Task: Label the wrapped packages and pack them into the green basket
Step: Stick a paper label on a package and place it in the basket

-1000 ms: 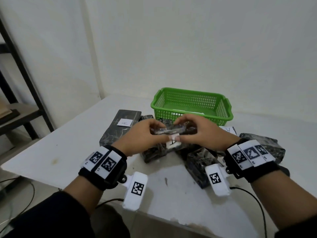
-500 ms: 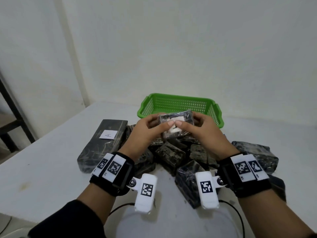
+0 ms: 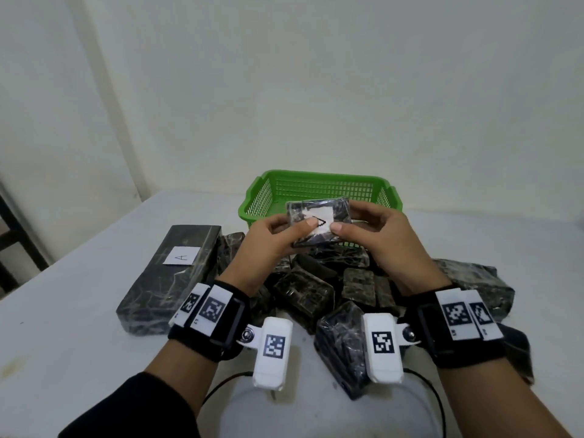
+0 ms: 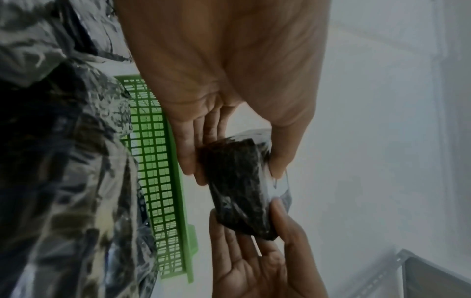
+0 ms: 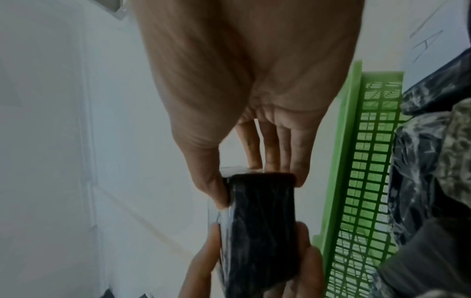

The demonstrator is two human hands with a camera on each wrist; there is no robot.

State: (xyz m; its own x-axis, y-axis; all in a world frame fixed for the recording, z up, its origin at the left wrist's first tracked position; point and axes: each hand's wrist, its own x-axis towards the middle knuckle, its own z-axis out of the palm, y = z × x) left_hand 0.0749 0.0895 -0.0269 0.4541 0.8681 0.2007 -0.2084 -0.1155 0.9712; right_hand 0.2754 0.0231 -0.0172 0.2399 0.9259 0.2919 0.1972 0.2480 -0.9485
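Observation:
Both hands hold up one small dark wrapped package in front of the green basket. A white label with a black mark lies on its face. My left hand grips the package's left end, thumb on the label's edge; my right hand grips the right end, thumb at the label's right side. The left wrist view shows the package pinched between thumb and fingers of the left hand. In the right wrist view the same package sits between the right hand's thumb and fingers.
Several dark wrapped packages are heaped on the white table between my wrists and the basket. A long package at the left bears a label marked A. Another large package lies at the right. A dark shelf frame stands far left.
The hands have lifted the small package from the heap and tilted its labelled face toward me, in front of the basket. The camera view has shifted left.

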